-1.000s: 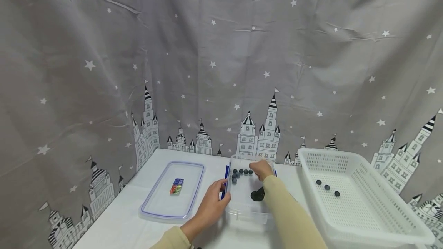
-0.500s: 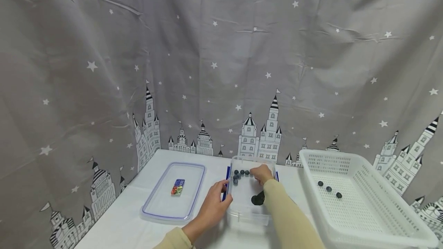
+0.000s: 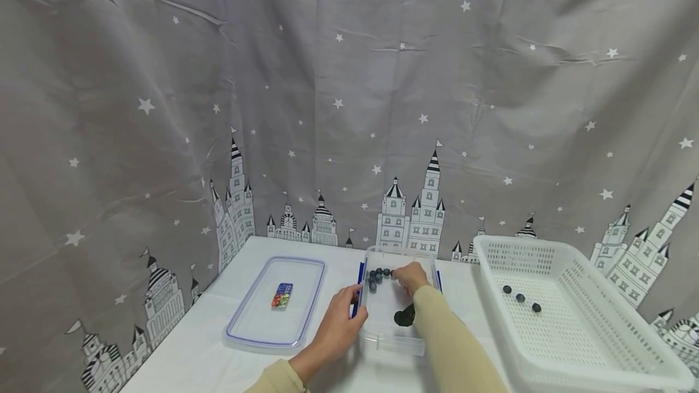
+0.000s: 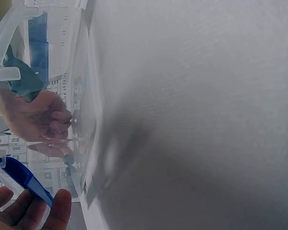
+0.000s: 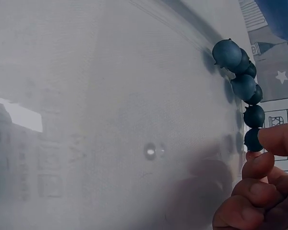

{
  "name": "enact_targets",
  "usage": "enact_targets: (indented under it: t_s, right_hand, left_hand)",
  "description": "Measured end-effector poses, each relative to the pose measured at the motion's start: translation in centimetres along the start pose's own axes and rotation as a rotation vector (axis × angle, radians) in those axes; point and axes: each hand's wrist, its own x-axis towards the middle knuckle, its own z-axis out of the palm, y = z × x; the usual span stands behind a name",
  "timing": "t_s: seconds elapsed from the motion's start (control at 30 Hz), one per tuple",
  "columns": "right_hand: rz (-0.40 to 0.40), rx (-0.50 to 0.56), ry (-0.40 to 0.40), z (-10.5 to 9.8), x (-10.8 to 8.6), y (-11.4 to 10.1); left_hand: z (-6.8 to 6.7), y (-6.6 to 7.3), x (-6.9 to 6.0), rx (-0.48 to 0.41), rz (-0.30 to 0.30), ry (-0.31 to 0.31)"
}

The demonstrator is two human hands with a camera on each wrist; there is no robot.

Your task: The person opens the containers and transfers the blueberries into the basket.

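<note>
In the head view, a clear plastic container (image 3: 384, 341) stands mid-table. My left hand (image 3: 338, 323) is at its left side, thumb and fingers around a blue latch (image 4: 26, 177), as the left wrist view shows. My right hand (image 3: 412, 276) reaches inside near the far wall. Its thumb and index finger pinch a blueberry (image 5: 253, 140) at the end of a row. Several other blueberries (image 5: 243, 87) lie in a bent line along the far and left walls, close together or touching. A dark object (image 3: 404, 317) at the right wrist partly covers the container floor.
The container's lid (image 3: 262, 341), with a blue seal and a colourful label (image 3: 281, 296), lies flat on the left. At right stands a white perforated basket (image 3: 595, 369) holding three blueberries (image 3: 520, 298). A grey patterned curtain (image 3: 349, 77) hangs behind the table.
My right hand has lowered and shifted slightly left, to the right end of the blueberry row, its fingers now covering the end berry. The left hand stays at the latch.
</note>
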Motion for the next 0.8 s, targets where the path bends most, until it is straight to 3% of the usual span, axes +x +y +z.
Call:
enact_targets:
  t_s: [0.43,0.8]
  right_hand:
    - [-0.004,-0.034,0.046,0.22,-0.04,0.01]
    - [-0.028,-0.084,0.047,-0.03,-0.85,-0.37]
  left_hand:
    - [0.11,-0.18,0.07,-0.008,-0.008,-0.001]
    - [-0.09,-0.07,-0.14,0.005,0.028,0.007]
